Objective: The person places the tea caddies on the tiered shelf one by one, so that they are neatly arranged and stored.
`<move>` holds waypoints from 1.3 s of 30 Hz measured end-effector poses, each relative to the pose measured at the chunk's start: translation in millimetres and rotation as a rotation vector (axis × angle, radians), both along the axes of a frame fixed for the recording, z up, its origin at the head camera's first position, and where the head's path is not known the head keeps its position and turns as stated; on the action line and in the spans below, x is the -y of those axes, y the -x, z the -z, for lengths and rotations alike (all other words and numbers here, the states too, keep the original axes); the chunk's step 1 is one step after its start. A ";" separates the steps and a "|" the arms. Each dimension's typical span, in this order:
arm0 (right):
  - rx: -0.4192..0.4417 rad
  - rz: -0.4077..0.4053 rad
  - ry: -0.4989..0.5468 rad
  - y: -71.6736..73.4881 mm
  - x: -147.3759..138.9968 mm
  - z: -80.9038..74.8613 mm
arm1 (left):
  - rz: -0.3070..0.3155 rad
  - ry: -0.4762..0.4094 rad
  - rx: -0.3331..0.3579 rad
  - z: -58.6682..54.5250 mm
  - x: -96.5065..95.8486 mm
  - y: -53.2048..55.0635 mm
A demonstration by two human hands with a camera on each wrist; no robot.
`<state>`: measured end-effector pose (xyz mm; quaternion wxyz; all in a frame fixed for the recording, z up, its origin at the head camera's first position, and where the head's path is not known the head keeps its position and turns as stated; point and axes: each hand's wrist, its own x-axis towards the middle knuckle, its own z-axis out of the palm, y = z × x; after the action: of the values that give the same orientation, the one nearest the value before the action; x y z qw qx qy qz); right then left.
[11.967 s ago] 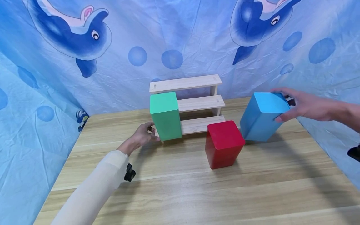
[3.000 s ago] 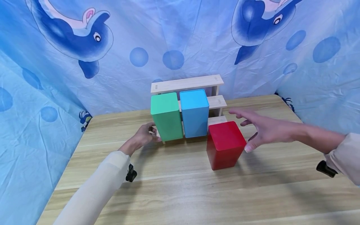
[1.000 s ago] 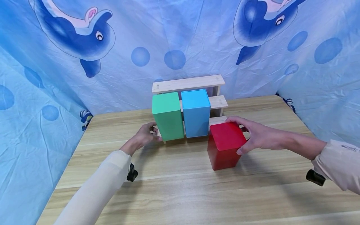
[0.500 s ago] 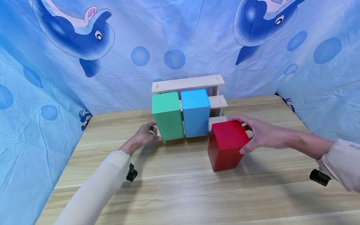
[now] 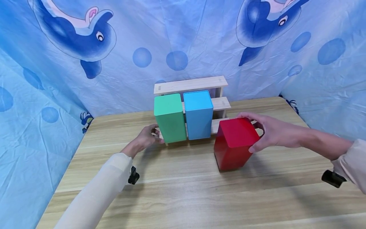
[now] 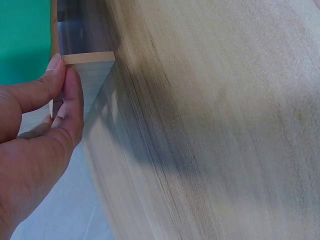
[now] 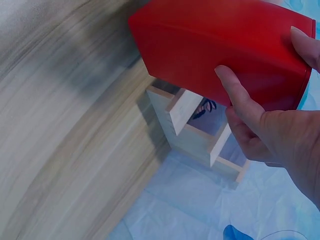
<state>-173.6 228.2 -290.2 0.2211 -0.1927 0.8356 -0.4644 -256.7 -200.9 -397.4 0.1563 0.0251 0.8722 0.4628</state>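
Observation:
My right hand (image 5: pixel 271 133) holds a tall red box (image 5: pixel 237 143) near its top; in the right wrist view the thumb and fingers lie on separate faces of the red box (image 7: pixel 215 50). The box tilts slightly to the right, low over the table. A wooden three-step rack (image 5: pixel 190 84) stands at the back. On its lower steps are an upright green box (image 5: pixel 171 122) at the left and an upright blue box (image 5: pixel 199 119) beside it. In the left wrist view my left hand (image 6: pixel 45 125) pinches the rack's wooden end (image 6: pixel 92 75), next to the green box.
The wood-grain table (image 5: pixel 186 197) spreads out in front of the rack. A blue curtain (image 5: pixel 183 35) printed with dolphins hangs behind it and along both sides. Both wrists carry a small black camera (image 5: pixel 133 175).
Twelve seconds ago my right hand held the blue box, which now stands beside the green one. My right hand has since gripped the red box, tilting it and shifting it right. The left hand stays put.

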 end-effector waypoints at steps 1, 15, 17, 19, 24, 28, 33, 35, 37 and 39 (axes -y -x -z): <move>-0.005 0.001 -0.003 -0.2 -0.5 -1.1 | 0.002 0.002 -0.002 0.0 0.2 0.2; -0.040 -0.010 -0.028 0.0 -8.0 -15.4 | 0.008 -0.007 -0.003 -1.0 0.1 0.2; -0.042 -0.016 -0.026 0.2 -9.0 -17.6 | 0.008 -0.003 -0.005 -0.1 0.3 0.7; -0.039 -0.020 -0.018 0.4 -9.8 -19.8 | 0.001 -0.004 -0.003 0.4 0.3 0.7; -0.032 -0.012 0.002 0.8 -11.2 -23.2 | 0.003 -0.004 0.000 1.2 0.7 1.1; -0.029 -0.001 -0.005 1.5 -12.4 -25.0 | 0.005 -0.003 0.002 1.3 0.8 0.9; -0.043 0.000 -0.026 4.1 -15.0 -29.6 | -0.004 -0.022 0.009 0.0 -0.1 -0.1; -0.055 0.005 -0.037 6.2 -15.8 -32.2 | -0.007 -0.031 0.012 -0.2 -0.4 -0.3; -0.069 0.015 -0.051 8.6 -16.7 -34.9 | -0.009 -0.036 0.013 0.0 -0.6 -0.1; -0.083 0.028 -0.063 11.2 -17.3 -37.2 | -0.007 -0.031 0.009 0.4 -0.5 0.4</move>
<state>-184.9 245.6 -252.9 0.1858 -0.1933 0.8608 -0.4327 -257.1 -200.4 -397.8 0.1583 0.0221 0.8643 0.4769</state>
